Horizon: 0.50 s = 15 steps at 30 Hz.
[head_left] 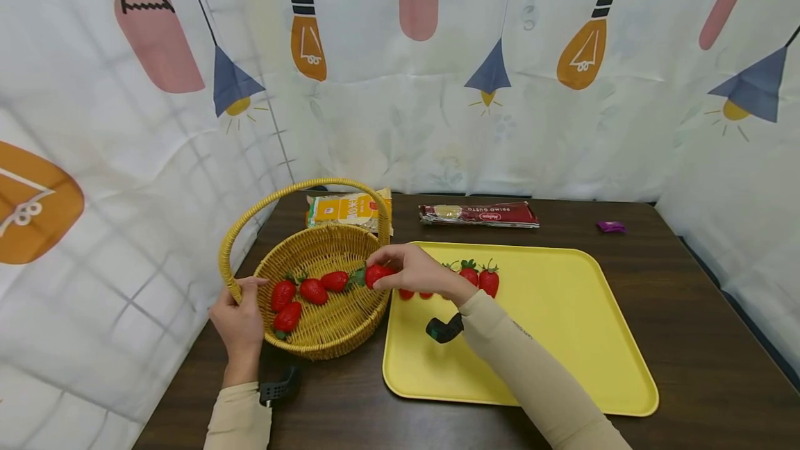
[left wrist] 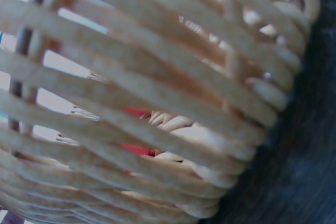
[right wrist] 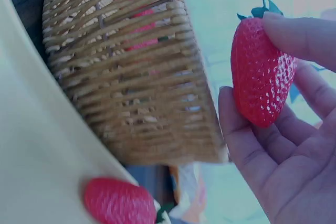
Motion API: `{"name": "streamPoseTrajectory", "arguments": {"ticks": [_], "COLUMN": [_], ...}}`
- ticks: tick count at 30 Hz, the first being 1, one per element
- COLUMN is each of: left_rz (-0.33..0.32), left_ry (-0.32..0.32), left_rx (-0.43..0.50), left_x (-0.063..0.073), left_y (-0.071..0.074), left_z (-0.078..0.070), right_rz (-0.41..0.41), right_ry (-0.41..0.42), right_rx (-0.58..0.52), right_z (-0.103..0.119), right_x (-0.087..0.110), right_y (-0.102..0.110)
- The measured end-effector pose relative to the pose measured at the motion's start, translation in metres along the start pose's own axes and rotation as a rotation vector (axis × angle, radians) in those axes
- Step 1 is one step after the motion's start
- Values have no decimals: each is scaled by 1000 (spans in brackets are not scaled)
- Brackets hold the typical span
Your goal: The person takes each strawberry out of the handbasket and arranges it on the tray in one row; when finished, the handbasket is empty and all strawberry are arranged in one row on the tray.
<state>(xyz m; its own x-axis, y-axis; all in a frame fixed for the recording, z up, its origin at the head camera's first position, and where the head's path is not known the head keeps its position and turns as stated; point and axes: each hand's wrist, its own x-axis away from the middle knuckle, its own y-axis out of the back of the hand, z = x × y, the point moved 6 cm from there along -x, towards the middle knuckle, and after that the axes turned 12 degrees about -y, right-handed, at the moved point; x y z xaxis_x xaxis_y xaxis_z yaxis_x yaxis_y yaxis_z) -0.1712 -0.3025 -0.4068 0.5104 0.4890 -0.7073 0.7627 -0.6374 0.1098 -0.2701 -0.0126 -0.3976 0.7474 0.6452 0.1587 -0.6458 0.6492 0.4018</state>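
Note:
My right hand (head_left: 420,271) pinches a red strawberry (head_left: 378,275) with green leaves between thumb and fingers, at the right rim of a yellow woven basket (head_left: 337,348). In the right wrist view that strawberry (right wrist: 262,72) is beside the basket wall (right wrist: 142,87). At the basket's left side, my left hand (head_left: 240,328) holds the rim near the foot of the arched handle (head_left: 228,245). Several strawberries (head_left: 314,291) lie inside the basket. Others (head_left: 489,282) lie on a yellow tray (head_left: 562,346), partly hidden behind my right hand. Woven strands fill most of the left wrist view.
Behind the basket lies a yellow and white food packet (head_left: 350,210). A dark red packet (head_left: 480,214) lies beyond the tray, and a small purple wrapped piece (head_left: 611,226) is farther right. A patterned white curtain (head_left: 400,130) hangs behind the dark wooden table (head_left: 706,339).

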Motion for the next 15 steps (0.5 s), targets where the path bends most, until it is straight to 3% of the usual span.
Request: {"name": "streamPoseTrajectory", "arguments": {"ticks": [11, 15], "left_rz": [3, 7], "left_ry": [-1, -9], "left_rx": [-3, 6], "left_x": [2, 1], "left_y": [0, 0], "left_z": [12, 10], "right_rz": [-80, -140], "right_ry": [-42, -69], "right_rx": [-111, -97], "right_z": [-28, -43], "right_x": [34, 48], "right_y": [30, 46]}}
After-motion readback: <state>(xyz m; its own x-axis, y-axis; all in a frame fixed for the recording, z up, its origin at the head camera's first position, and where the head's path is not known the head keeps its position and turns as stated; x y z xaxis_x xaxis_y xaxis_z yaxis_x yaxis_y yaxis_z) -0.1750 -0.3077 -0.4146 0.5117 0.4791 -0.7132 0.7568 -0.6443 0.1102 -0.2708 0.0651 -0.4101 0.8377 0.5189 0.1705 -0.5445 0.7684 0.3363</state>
